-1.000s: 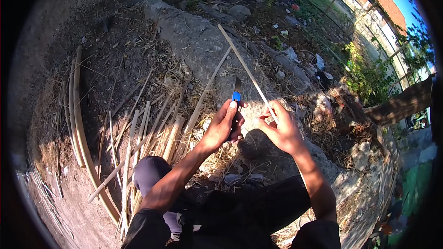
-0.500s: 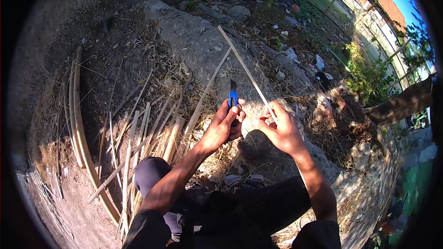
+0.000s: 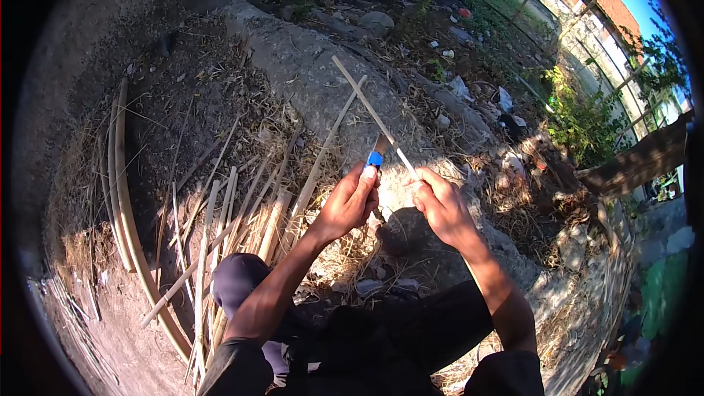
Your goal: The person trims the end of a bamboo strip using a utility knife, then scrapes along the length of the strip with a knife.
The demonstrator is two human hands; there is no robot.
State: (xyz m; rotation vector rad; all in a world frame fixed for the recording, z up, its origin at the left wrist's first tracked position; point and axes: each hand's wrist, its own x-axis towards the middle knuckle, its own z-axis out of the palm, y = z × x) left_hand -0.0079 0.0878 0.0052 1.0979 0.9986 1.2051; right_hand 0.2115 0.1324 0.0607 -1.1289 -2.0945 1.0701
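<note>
The left hand (image 3: 350,203) was wrapped round the knife (image 3: 375,159), thumb along the handle, blade pointing away from the body. To the right of the knife, the right hand (image 3: 444,205) pinched the stick (image 3: 365,103) between thumb and fingers; the stick slanted up past the blade, close beside it, though whether the two touched could not be told. Beyond the knife lay the rock (image 3: 293,59). Left of the knife were loose strips (image 3: 275,224), and nearer the body, left of it, a knee (image 3: 238,279).
</note>
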